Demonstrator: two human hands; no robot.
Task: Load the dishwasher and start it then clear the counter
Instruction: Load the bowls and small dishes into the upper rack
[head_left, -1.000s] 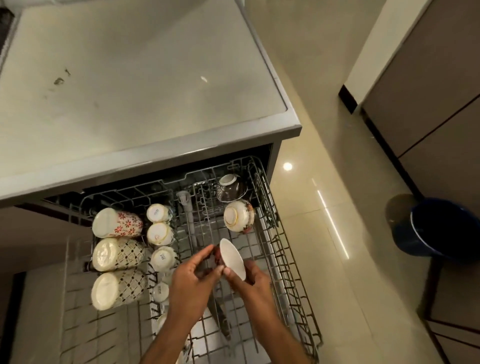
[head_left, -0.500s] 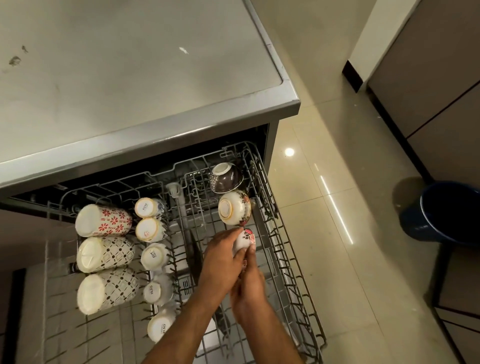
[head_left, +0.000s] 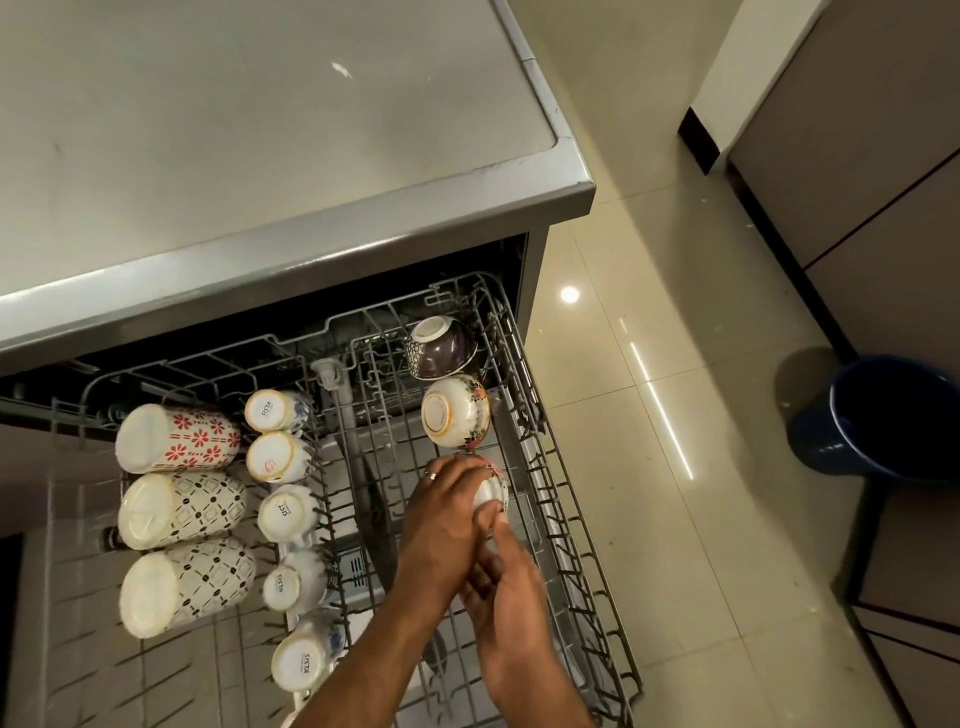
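Observation:
The dishwasher's upper wire rack (head_left: 561, 525) is pulled out below the counter. My left hand (head_left: 441, 519) and my right hand (head_left: 506, 577) both hold a small white bowl with a red pattern (head_left: 493, 488), set face down on the rack's right side, just in front of a floral bowl (head_left: 456, 412) and a dark bowl (head_left: 440, 347). Three patterned tumblers (head_left: 179, 439) lie on the left, with a row of small white cups (head_left: 280, 457) beside them. My hands hide most of the held bowl.
The steel-edged counter top (head_left: 260, 156) overhangs the rack's far end. A dark blue bin (head_left: 883, 421) stands on the tiled floor to the right, near brown cabinet fronts (head_left: 883, 182).
The bowl went from held upright above the rack's middle to turned over and lowered onto the right side behind the floral bowl. Both hands moved right and forward with it.

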